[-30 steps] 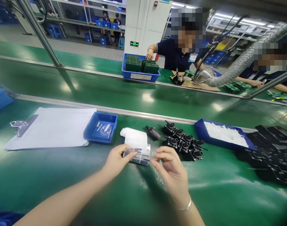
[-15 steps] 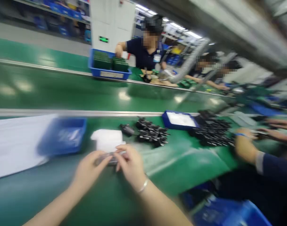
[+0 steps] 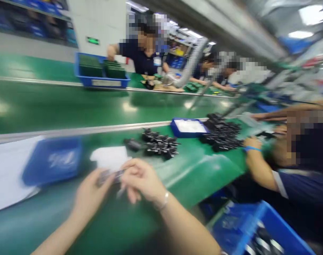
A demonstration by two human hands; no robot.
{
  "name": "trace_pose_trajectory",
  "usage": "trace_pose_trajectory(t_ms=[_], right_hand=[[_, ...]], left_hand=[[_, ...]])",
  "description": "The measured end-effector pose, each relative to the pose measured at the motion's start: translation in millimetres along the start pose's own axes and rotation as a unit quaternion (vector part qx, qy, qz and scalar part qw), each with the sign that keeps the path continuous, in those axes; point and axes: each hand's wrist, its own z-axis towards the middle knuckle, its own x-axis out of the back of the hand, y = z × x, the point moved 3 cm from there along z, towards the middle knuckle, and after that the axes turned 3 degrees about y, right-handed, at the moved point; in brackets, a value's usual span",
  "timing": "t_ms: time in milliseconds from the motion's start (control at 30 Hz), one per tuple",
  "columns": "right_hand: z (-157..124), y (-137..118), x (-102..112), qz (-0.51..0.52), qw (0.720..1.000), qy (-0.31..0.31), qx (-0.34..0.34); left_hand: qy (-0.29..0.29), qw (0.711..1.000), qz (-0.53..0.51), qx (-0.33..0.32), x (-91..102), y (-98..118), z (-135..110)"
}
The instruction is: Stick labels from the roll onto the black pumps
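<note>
In the head view my left hand (image 3: 90, 189) is closed round a small flat grey part (image 3: 105, 176), too blurred to name. My right hand (image 3: 143, 181) is beside it, fingers bent and pinched together. A thin translucent strip (image 3: 120, 192) hangs at its fingertips. Just behind both hands lies a white cloth or paper (image 3: 110, 156) on the green work surface. Beyond my right hand a single black part (image 3: 133, 144) lies near a heap of black parts (image 3: 161, 143).
To the left a blue bin (image 3: 52, 161) stands on a white sheet (image 3: 10, 177). At the right are a blue tray (image 3: 190, 128), a larger black heap (image 3: 223, 132) and a co-worker's arm (image 3: 259, 166). A blue crate (image 3: 280, 226) stands low at the front right.
My view has swung to the right, so the bench things sit further left. My right hand has drawn slightly away from the grey part, and a translucent strip now shows at its fingers.
</note>
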Motion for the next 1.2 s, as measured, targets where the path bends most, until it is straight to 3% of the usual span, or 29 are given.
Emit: trace_pose_trajectory(t_ms=[100, 200, 533, 633, 767, 867, 967, 1100, 1200], right_hand=[[10.0, 8.7, 2.9, -0.021, 0.998, 0.051, -0.03], [18.4, 17.8, -5.4, -0.078, 0.995, 0.033, -0.043], [20.6, 24.9, -16.0, -0.16, 0.984, 0.07, 0.022], [16.8, 23.3, -17.8, -0.131, 0.991, 0.031, 0.004], [-2.6, 12.4, -18.7, -0.031, 0.991, -0.11, -0.069], [-18.9, 5.8, -3.4, 0.045, 0.988, -0.125, -0.078], [-30.2, 8.0, 26.6, 0.09, 0.994, -0.049, -0.03], [-44.9, 22.1, 68.5, 0.122, 0.99, 0.073, 0.012], [-53.9, 33.6, 88.7, 0.136, 0.983, 0.117, 0.027]], left_hand=[[-0.001, 1.0, -0.012, -0.006, -2.4, 13.7, 1.9], [-0.013, 1.0, -0.026, 0.003, -3.3, 13.9, 1.1], [-0.029, 0.999, -0.036, 0.027, -0.6, 16.2, -2.7], [-0.038, 0.999, -0.024, 0.018, -1.6, 15.3, -2.7], [-0.008, 0.999, 0.032, -0.038, -0.3, 4.9, 2.8], [0.042, 0.988, 0.122, -0.079, 3.9, -6.7, 13.5], [0.083, 0.969, 0.19, -0.134, 8.8, -5.5, 19.4], [0.138, 0.918, 0.277, -0.248, 11.0, 29.3, 6.9], [0.069, 0.896, 0.298, -0.323, -6.2, 66.2, 1.0]])
